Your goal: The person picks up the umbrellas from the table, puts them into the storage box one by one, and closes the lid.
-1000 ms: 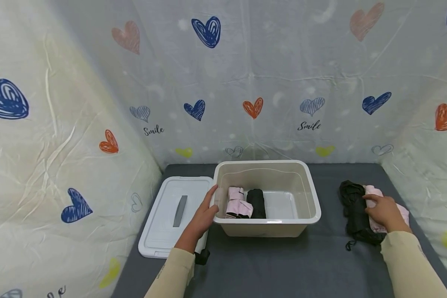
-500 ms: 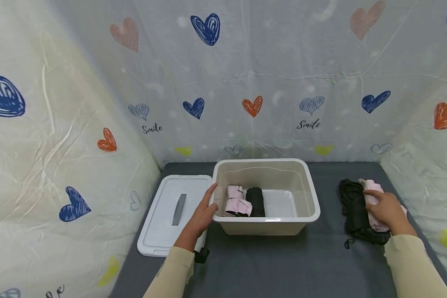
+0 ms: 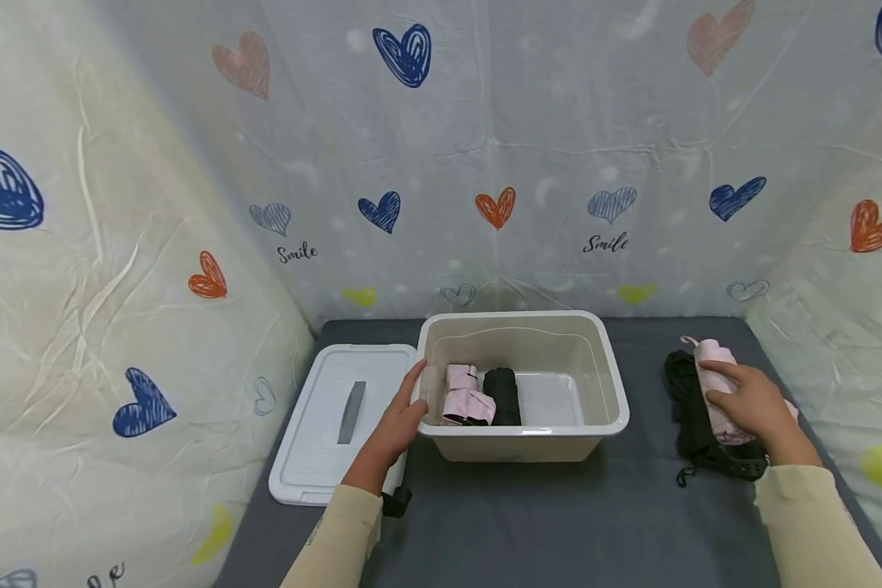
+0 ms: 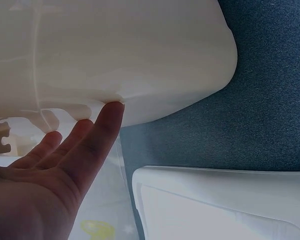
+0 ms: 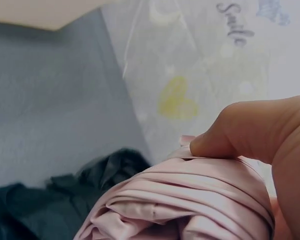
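My left hand (image 3: 393,429) is at the left end of a beige plastic storage bin (image 3: 525,445), its fairly straight fingers (image 4: 97,132) touching the outer wall below the rim. In the bin lie a pink fabric bundle (image 3: 469,404) and a black rolled bundle (image 3: 502,398). At the right, my right hand (image 3: 753,404) holds a folded pink umbrella (image 3: 722,416), fingers and thumb around its pleated fabric (image 5: 190,185). A small loop shows at its far end. Right beside and partly under it is a black folded fabric bundle (image 3: 694,425) with a thin cord.
A white lid (image 3: 312,441) with a grey handle (image 3: 351,412) lies left of the bin. A small black object (image 3: 395,501) shows by my left wrist. The dark grey table surface (image 3: 529,523) meets heart-printed curtains (image 3: 529,106) at the back and sides.
My right hand has closed around the pink umbrella and shifted it left, over the black bundle. The left hand stays at the bin. The head view has drifted slightly.
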`<state>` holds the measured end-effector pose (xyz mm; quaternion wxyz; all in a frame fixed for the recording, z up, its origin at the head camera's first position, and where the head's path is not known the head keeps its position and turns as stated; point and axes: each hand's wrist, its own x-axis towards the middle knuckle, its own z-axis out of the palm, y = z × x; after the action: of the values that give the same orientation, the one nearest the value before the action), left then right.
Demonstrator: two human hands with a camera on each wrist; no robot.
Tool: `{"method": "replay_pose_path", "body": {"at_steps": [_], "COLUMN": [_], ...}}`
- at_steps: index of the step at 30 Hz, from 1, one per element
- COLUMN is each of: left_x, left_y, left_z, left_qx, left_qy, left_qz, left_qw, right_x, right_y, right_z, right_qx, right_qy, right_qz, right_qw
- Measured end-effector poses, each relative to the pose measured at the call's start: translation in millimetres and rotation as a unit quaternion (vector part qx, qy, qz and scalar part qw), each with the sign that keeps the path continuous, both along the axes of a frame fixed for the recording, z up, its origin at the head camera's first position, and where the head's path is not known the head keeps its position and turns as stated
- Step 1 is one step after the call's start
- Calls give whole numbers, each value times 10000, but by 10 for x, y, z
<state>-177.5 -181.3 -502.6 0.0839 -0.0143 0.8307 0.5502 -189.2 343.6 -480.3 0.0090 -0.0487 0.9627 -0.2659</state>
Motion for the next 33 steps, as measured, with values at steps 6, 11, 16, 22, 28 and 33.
{"method": "replay_pose_path", "body": {"at_steps": [6,11,16,22,28,33], "left_x": [-13,-23,-22,-33,-31,16], "left_y": [-9,-23,-32,-37,-19,-9], "left_z": [-11,3,-1,-37,-64,3], "left_qx": [-5,-18,9,-68,109,162], "left_qy": [64,-10,-16,69,130,122], "left_qz": [-58,-140,-192,-67,-17,-93], "left_qw": [10000,9999,9998,9999,9999,9998], "right_x": [-4,13,19,-6,-26,-74], "right_y": [-107,-200,-287,-427,-589,-720], "right_z": [100,192,277,403,509,543], "right_qx": [-135,-328,-475,-597,-742,-923], "right_qy": [-36,-27,117,142,69,-37], "right_qz": [81,148,221,332,388,463], "right_qw": [9999,9993,9986,9976,9965,9946]}}
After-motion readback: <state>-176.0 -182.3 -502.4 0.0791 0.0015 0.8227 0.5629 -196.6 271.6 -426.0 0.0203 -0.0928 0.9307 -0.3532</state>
